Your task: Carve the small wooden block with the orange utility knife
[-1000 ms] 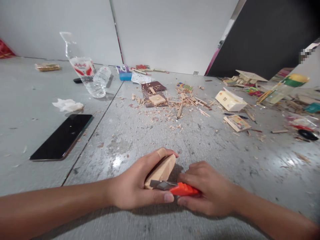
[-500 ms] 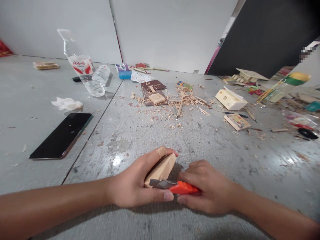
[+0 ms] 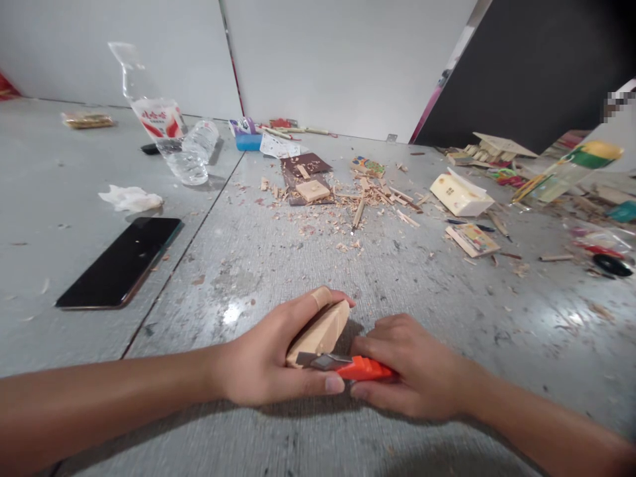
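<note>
Table [image 3: 447,298], grey and streaked, crossed by a dark seam, with white panels [image 3: 348,66] and a dark panel [image 3: 536,79] behind. At the back left, a tall clear bottle [image 3: 159,126] with a red-and-white label. At the far right, a clear container [image 3: 556,180] with a green and yellow top. Low in the centre, the left hand [image 3: 261,368], wrapped around a pale wood block [image 3: 318,338], tan band about the forefinger. Just beside, the right hand [image 3: 417,371], closed around an orange-handled knife [image 3: 365,368]. Left of both, well apart, a black phone [image 3: 122,265], screen up. Block tilted between left thumb and forefinger, narrowed at the far end, close above the table. Knife blade pointing left, across the block's near end and just beside the left thumb; depth of any cut impossible to tell. Farther off, a cream box [image 3: 460,194], a crumpled white tissue [image 3: 130,199] and a brown sheet [image 3: 308,162] bearing a flat wooden piece [image 3: 313,191]. Smallest, wood shavings [image 3: 372,192], thick near the sheet, thinner toward the hands.
</note>
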Demonstrator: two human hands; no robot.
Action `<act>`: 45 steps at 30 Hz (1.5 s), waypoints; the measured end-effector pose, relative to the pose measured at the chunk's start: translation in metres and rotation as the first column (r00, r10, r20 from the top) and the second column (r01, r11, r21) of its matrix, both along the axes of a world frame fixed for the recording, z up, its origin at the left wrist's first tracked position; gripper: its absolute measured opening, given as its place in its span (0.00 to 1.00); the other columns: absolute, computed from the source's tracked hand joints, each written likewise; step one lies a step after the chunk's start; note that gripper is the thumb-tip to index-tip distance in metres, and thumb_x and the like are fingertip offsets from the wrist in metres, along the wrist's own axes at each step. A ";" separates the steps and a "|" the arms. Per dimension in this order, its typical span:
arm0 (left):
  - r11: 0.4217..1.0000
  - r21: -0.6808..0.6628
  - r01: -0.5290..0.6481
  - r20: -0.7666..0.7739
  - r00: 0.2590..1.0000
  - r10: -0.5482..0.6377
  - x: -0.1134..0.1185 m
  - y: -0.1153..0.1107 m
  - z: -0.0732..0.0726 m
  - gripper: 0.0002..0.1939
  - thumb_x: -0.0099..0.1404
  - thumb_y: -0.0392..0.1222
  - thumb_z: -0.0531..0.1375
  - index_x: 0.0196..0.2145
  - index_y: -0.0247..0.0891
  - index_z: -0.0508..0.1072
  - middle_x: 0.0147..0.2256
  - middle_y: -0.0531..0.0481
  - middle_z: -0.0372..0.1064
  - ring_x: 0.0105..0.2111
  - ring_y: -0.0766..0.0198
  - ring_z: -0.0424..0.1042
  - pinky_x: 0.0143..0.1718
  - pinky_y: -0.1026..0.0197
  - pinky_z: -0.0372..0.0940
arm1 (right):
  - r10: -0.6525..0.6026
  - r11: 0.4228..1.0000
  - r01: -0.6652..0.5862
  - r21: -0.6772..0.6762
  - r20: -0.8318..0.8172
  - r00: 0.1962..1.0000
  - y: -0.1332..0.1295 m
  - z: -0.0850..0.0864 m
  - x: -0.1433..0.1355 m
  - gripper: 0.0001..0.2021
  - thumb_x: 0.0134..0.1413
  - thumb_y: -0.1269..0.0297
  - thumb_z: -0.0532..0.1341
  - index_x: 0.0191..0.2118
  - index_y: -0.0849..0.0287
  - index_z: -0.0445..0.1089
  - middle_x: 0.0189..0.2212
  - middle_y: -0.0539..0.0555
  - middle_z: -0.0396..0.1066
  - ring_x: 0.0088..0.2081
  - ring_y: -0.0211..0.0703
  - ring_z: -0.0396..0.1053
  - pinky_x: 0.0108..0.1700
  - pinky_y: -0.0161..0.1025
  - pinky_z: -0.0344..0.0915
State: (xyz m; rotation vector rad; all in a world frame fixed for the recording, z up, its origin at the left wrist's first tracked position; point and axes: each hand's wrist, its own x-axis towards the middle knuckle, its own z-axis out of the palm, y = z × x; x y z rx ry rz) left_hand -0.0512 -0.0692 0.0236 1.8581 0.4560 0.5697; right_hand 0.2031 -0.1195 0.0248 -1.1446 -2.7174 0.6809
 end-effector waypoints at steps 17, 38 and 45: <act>0.999 0.050 -0.003 0.002 1.000 0.003 0.001 0.002 -0.002 0.36 0.66 0.56 0.68 0.63 0.41 0.60 0.47 0.44 0.70 0.42 0.55 0.70 0.42 0.55 0.68 | 0.012 0.999 -0.012 -0.030 0.002 1.000 0.002 0.002 0.000 0.19 0.71 0.46 0.55 0.40 0.57 0.72 0.28 0.51 0.73 0.30 0.44 0.68 0.36 0.42 0.52; 1.000 0.013 0.017 -0.021 1.000 -0.017 0.002 0.004 0.001 0.34 0.66 0.53 0.68 0.62 0.38 0.61 0.46 0.44 0.70 0.42 0.55 0.71 0.42 0.56 0.67 | 0.028 0.999 -0.028 -0.023 0.009 1.000 0.004 0.004 0.001 0.23 0.74 0.45 0.52 0.40 0.59 0.72 0.28 0.52 0.74 0.29 0.44 0.69 0.35 0.42 0.52; 0.999 0.030 0.012 -0.036 0.999 -0.011 0.002 0.003 0.001 0.34 0.66 0.54 0.68 0.62 0.39 0.61 0.47 0.43 0.70 0.43 0.55 0.71 0.43 0.55 0.69 | 0.027 0.999 -0.025 -0.043 0.034 0.999 0.004 0.005 0.002 0.22 0.73 0.44 0.54 0.41 0.59 0.73 0.28 0.53 0.74 0.30 0.45 0.70 0.35 0.41 0.53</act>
